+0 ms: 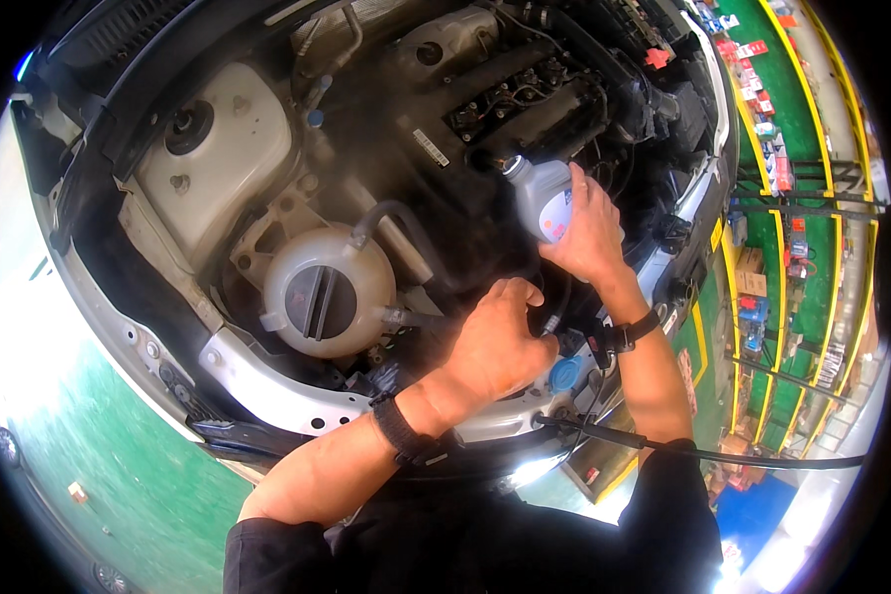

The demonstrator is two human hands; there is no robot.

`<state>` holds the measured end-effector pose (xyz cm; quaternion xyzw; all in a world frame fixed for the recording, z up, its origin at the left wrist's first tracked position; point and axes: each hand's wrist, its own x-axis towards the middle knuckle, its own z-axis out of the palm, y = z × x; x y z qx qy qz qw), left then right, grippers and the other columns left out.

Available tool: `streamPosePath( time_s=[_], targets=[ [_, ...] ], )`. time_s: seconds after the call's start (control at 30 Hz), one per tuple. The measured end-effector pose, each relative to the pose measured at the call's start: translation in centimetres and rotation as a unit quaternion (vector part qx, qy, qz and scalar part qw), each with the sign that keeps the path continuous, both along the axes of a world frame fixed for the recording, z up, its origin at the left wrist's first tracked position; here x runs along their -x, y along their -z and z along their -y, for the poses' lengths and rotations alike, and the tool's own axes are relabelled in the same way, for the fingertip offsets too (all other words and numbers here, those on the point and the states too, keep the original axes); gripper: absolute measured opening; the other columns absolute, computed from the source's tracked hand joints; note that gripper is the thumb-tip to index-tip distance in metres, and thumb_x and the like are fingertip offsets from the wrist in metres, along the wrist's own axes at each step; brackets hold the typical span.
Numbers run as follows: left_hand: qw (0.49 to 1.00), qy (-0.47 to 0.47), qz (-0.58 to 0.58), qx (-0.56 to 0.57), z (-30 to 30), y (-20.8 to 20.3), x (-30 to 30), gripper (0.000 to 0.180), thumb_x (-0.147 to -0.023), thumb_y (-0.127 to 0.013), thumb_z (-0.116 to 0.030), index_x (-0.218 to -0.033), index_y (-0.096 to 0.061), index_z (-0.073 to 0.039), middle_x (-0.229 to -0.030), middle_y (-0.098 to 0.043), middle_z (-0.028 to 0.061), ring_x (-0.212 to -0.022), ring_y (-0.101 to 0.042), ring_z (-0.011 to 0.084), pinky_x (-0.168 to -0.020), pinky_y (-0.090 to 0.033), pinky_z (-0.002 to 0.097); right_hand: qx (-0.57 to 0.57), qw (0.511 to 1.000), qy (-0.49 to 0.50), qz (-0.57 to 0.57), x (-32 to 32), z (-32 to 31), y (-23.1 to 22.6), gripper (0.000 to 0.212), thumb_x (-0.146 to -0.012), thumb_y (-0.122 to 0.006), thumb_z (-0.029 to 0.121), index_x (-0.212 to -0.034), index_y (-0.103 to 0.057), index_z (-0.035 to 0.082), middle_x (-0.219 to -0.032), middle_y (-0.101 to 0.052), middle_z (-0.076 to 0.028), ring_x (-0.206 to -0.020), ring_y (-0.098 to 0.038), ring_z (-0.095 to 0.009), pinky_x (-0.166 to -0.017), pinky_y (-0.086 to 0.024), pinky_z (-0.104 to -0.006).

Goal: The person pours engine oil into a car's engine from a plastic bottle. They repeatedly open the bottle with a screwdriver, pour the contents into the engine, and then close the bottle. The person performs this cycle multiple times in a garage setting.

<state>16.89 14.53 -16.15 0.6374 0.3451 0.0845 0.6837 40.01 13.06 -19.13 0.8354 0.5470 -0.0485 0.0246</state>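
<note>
My right hand [592,236] grips a grey plastic bottle [540,188] with a white label, over the engine. Its uncapped mouth points to the far left, beside a dark round opening [481,158] in the black engine cover [396,163]. Whether liquid flows out cannot be made out. My left hand [500,342] is closed, fingers curled, over the front of the engine bay; anything inside it is hidden. A blue cap [564,374] sits just right of that hand. To its left stands a whitish round reservoir [374,282] with a black ribbed cap [319,303].
Hoses [391,213] run from the reservoir toward the engine. A thin black rod [703,453] crosses near my right forearm. The car's light front panel [277,401] edges the bay. At the right, shelves [777,198] with yellow edges hold boxes and parts; the floor [148,465] is green.
</note>
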Motion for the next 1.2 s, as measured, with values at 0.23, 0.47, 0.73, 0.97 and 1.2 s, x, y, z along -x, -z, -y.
streamPosePath(
  time_s=[0.23, 0.47, 0.73, 0.97, 1.2],
  targets=[
    [1.000, -0.005, 0.004, -0.009, 0.13, 0.27, -0.07, 0.050, -0.079, -0.076, -0.015, -0.123, -0.062, 0.006, -0.124, -0.064, 0.0235, -0.117, -0.066, 0.0374, -0.102, -0.054, 0.0420, 0.002, 1.000, -0.006, 0.003, -0.23, 0.01, 0.18, 0.123, -0.062, -0.092, 0.025, -0.163, -0.024, 0.005, -0.147, -0.048, -0.024, -0.139, -0.047, -0.045, -0.118, -0.036, -0.0558],
    [1.000, -0.006, 0.001, -0.006, 0.12, 0.16, -0.07, 0.049, -0.079, -0.077, -0.014, -0.121, -0.063, 0.006, -0.123, -0.064, 0.0229, -0.115, -0.066, 0.0369, -0.102, -0.055, 0.0417, 0.013, 1.000, -0.004, 0.005, 0.03, -0.17, 0.01, 0.124, -0.062, -0.092, 0.026, -0.163, -0.023, 0.005, -0.148, -0.047, -0.024, -0.139, -0.047, -0.044, -0.118, -0.036, -0.0557],
    [1.000, -0.008, 0.001, -0.014, 0.16, 0.19, -0.09, 0.048, -0.079, -0.077, -0.014, -0.120, -0.063, 0.005, -0.122, -0.064, 0.0226, -0.115, -0.067, 0.0366, -0.101, -0.055, 0.0413, 0.026, 1.000, 0.004, -0.002, 0.12, -0.35, -0.06, 0.124, -0.063, -0.093, 0.026, -0.163, -0.023, 0.005, -0.149, -0.046, -0.023, -0.141, -0.045, -0.043, -0.120, -0.034, -0.0549],
    [1.000, -0.014, 0.007, -0.017, 0.20, 0.37, -0.09, 0.048, -0.079, -0.077, -0.014, -0.121, -0.063, 0.006, -0.121, -0.065, 0.0229, -0.114, -0.067, 0.0373, -0.101, -0.055, 0.0411, 0.027, 1.000, 0.003, 0.002, 0.00, -0.47, 0.05, 0.123, -0.063, -0.092, 0.026, -0.163, -0.023, 0.005, -0.149, -0.046, -0.023, -0.142, -0.045, -0.043, -0.120, -0.034, -0.0543],
    [1.000, -0.011, 0.004, -0.014, 0.19, 0.26, -0.08, 0.048, -0.079, -0.077, -0.014, -0.121, -0.063, 0.006, -0.122, -0.064, 0.0234, -0.115, -0.067, 0.0379, -0.102, -0.054, 0.0416, 0.025, 1.000, 0.001, 0.010, -0.02, -0.51, 0.10, 0.123, -0.063, -0.092, 0.027, -0.163, -0.024, 0.006, -0.150, -0.047, -0.023, -0.141, -0.045, -0.043, -0.119, -0.036, -0.0532]
  ],
)
